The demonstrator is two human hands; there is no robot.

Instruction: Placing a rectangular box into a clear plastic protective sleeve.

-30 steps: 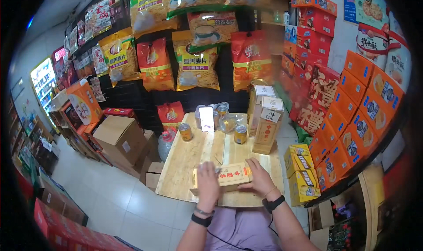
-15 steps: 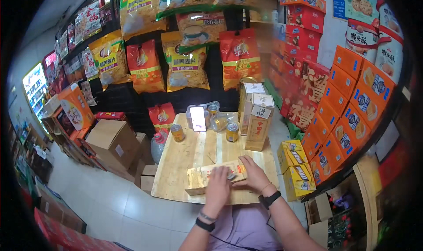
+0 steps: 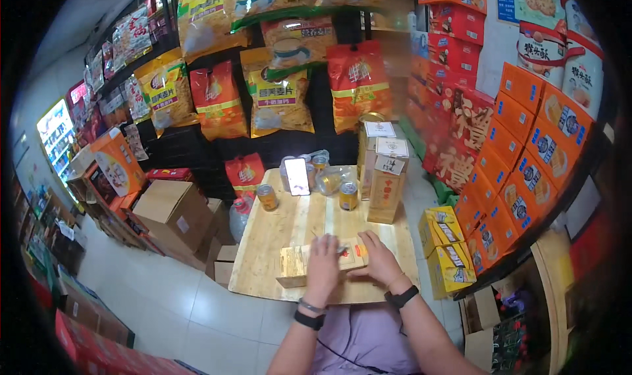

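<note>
Box (image 3: 352,260) held at its right end by the right hand (image 3: 383,262), top covered by the left hand (image 3: 322,268), grip unclear; no opening seen yet, what's left can't be told.

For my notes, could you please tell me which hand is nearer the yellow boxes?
Right. The right hand is left of the yellow boxes, at the right end of the gold box; the left hand, farther left.
</note>
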